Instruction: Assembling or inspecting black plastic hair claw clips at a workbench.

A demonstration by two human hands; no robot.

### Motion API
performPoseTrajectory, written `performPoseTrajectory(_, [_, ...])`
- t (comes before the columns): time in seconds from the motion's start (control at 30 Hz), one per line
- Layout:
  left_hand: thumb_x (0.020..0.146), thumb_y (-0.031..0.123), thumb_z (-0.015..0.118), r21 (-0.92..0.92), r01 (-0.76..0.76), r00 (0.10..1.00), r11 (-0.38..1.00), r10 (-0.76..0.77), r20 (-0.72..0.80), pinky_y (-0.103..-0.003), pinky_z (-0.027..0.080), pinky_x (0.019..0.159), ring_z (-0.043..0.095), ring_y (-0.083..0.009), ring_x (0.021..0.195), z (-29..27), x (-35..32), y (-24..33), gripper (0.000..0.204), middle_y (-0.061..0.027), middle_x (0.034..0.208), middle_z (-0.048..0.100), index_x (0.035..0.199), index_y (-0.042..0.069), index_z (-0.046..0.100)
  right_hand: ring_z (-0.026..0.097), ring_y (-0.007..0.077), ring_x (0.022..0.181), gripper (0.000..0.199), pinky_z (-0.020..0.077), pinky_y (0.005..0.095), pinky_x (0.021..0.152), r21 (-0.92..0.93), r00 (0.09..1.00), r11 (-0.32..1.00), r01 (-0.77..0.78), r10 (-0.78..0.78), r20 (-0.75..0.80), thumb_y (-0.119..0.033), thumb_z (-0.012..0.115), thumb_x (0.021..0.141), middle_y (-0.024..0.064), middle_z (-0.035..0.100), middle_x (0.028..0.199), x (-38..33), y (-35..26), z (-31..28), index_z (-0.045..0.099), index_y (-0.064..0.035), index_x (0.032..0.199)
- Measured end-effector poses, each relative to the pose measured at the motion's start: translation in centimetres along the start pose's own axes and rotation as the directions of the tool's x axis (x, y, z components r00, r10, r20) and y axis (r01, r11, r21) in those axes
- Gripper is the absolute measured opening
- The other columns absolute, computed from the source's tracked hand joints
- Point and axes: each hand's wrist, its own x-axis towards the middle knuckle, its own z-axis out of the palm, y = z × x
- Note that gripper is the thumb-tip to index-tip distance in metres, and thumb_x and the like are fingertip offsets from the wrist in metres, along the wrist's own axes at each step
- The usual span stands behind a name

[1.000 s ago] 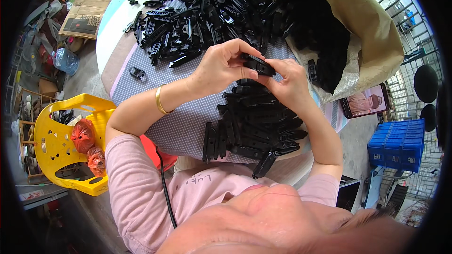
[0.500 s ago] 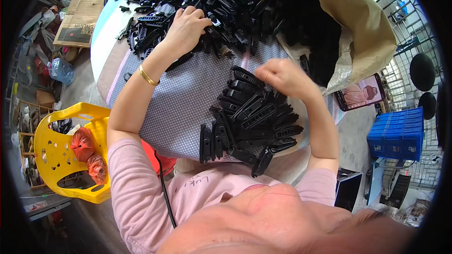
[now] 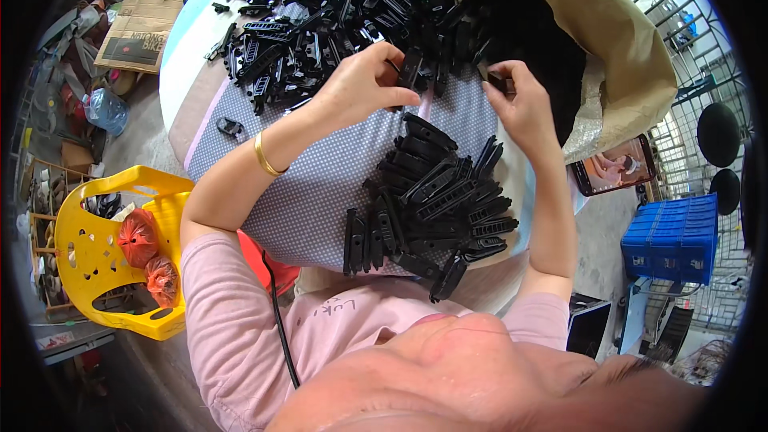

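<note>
Over the far middle of the table, my left hand (image 3: 364, 86) pinches a slim black plastic part (image 3: 410, 69) between fingers and thumb. My right hand (image 3: 522, 108) is closed at the near edge of the sack's opening, on a small dark piece (image 3: 498, 82) partly hidden by the fingers. Just below both hands lies a heap of long black ribbed plastic parts (image 3: 444, 196), stacked at angles near my chest. Beyond my left hand spreads a larger pile of loose black plastic pieces (image 3: 320, 12). One small black piece (image 3: 230, 127) lies alone on the patterned cloth (image 3: 296, 168).
An open brown paper sack (image 3: 632, 56) with dark contents lies at the far right. A phone (image 3: 614, 166) stands by the table's right edge, with a blue crate (image 3: 670, 238) beyond. At left is a yellow plastic chair (image 3: 76, 250) with red bags (image 3: 139, 238).
My left hand has come right from the loose pile and lifted a black part. My right hand has moved up and away from the near heap toward the sack. Another part stands at the heap's right side.
</note>
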Motion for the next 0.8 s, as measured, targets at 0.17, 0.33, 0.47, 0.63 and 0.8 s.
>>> performPoseTrajectory(0.17, [0.069, 0.008, 0.079, -0.001, -0.065, 0.998, 0.998, 0.065, -0.008, -0.022, 0.050, 0.063, 0.060, -0.0084, 0.069, 1.7, -0.6, 0.4, 0.050, -0.0067, 0.084, 0.067, 0.113, -0.003, 0.057, 0.059, 0.0228, 0.074, 0.029, 0.0467, 0.0278, 0.067, 0.220, 0.993, 0.975, -0.013, -0.013, 0.118, -0.012, 0.056, 0.091, 0.0118, 0.060, 0.085, -1.2, -4.4, 2.3, 0.055, -0.0025, 0.118])
performPoseTrajectory(0.33, [0.064, 0.018, 0.083, 0.043, -0.105, 0.984, 0.994, 0.110, -0.138, -0.026, 0.049, 0.062, 0.058, -0.0124, 0.063, 2.8, -1.0, 0.3, 0.049, -0.0084, 0.074, 0.065, 0.104, -0.001, 0.061, 0.059, 0.0291, 0.076, 0.034, 0.0471, 0.0365, 0.068, 0.122, 0.989, 0.984, 0.130, -0.137, 0.055, -0.012, 0.053, 0.090, 0.0142, 0.056, 0.091, -1.6, -5.4, 3.5, 0.054, -0.0041, 0.123])
performPoseTrajectory(0.47, [0.075, 0.007, 0.073, -0.081, -0.204, 0.969, 0.976, 0.189, -0.161, -0.024, 0.051, 0.066, 0.061, -0.0112, 0.076, 3.7, -1.5, 0.2, 0.040, -0.0085, 0.087, 0.065, 0.110, -0.003, 0.057, 0.060, 0.0280, 0.073, 0.033, 0.0479, 0.0354, 0.064, 0.101, 0.982, 0.977, 0.188, -0.182, -0.058, -0.012, 0.058, 0.087, 0.0136, 0.057, 0.090, -1.5, -4.9, 4.1, 0.057, -0.0026, 0.119])
performPoseTrajectory(0.63, [0.085, 0.005, 0.063, -0.583, -0.179, 0.984, 0.792, 0.127, -0.129, -0.021, 0.048, 0.067, 0.059, -0.0091, 0.089, 4.1, -2.1, 0.6, 0.032, -0.0085, 0.103, 0.061, 0.114, -0.005, 0.055, 0.058, 0.0203, 0.069, 0.037, 0.0465, 0.0269, 0.056, 0.039, 0.984, 0.988, 0.151, -0.146, -0.101, -0.010, 0.068, 0.080, 0.0098, 0.058, 0.089, -1.7, -5.3, 3.6, 0.060, -0.0024, 0.115])
performPoseTrajectory(0.8, [0.083, 0.012, 0.069, -0.397, -0.101, 0.994, 0.912, 0.075, -0.080, -0.019, 0.047, 0.066, 0.058, -0.0070, 0.081, 2.3, -1.2, 0.3, 0.032, -0.0063, 0.093, 0.063, 0.108, -0.004, 0.060, 0.058, 0.0218, 0.066, 0.043, 0.0470, 0.0279, 0.055, -0.180, 0.929, 0.928, 0.327, -0.350, -0.117, -0.009, 0.073, 0.073, 0.0085, 0.059, 0.088, -2.1, -5.6, 3.5, 0.062, -0.0050, 0.114])
